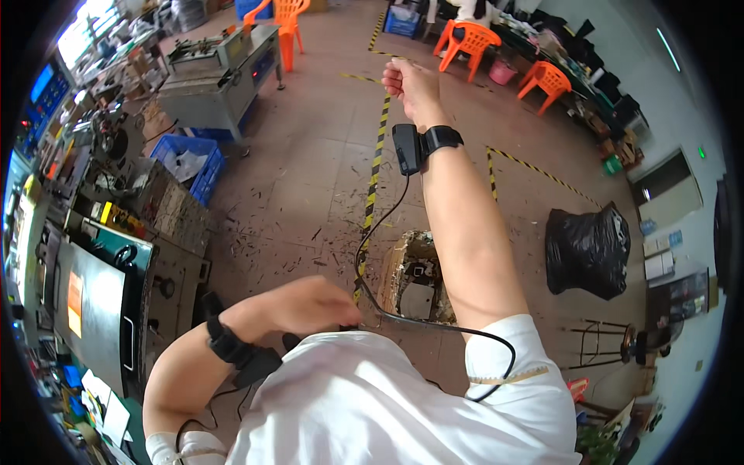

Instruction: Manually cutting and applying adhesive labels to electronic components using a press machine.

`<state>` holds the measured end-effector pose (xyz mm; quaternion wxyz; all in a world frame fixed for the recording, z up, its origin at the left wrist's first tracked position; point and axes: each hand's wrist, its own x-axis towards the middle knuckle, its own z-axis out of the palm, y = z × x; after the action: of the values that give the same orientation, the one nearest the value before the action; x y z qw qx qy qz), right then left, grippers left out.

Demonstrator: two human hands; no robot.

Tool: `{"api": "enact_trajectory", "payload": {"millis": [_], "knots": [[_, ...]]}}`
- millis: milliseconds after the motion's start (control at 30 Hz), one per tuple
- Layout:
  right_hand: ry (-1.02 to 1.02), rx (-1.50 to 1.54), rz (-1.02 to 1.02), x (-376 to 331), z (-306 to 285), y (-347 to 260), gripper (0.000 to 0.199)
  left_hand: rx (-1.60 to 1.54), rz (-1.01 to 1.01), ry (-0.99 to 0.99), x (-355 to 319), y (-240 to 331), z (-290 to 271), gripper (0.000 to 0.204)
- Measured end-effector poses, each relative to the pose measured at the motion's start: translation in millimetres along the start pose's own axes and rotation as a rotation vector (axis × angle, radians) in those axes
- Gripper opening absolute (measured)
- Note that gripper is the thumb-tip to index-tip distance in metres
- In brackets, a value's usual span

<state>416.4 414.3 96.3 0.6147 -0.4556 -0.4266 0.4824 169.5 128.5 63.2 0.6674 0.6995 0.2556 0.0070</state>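
My right arm reaches far forward over the floor, and my right hand [417,87] is curled into a loose fist with nothing visible in it. A black strapped device [408,149] sits on that wrist, its black cable [359,263] looping back to my sleeve. My left hand [322,304] is bent in before my waist, close to the white shirt [349,387]; its fingers are smeared and partly hidden. Another black strapped device [236,349] is on the left wrist. Below my right forearm stands an open worn box [411,271] with dark and grey things inside.
Machines [205,85] and a blue crate [190,167] stand at left, beside a metal-topped bench [89,310]. Yellow-black tape [376,170] crosses the scrap-littered floor. At right are a black bag [587,249] and a stool [608,341]. Orange chairs [467,43] stand farther off, near a person in white [469,9].
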Motion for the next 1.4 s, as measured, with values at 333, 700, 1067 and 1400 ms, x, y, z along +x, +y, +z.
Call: {"api": "enact_trajectory", "payload": {"millis": [333,700,1067,1400], "knots": [[-0.153,-0.751,-0.235,74,7,116,0.022,-0.301,0.464,0.097,22,87,64,0.023],[0.068,-0.932,-0.404,114,-32,31,0.024,-0.781,0.169,0.422,21,126,114,0.013],[0.113,-0.937,-0.463,79,-30,-15,0.022,-0.506,0.368,0.636,-24,126,153,0.010],[0.167,-0.894,-0.500,79,-45,-38,0.022,-0.346,0.577,0.735,-46,155,173,0.015]]}}
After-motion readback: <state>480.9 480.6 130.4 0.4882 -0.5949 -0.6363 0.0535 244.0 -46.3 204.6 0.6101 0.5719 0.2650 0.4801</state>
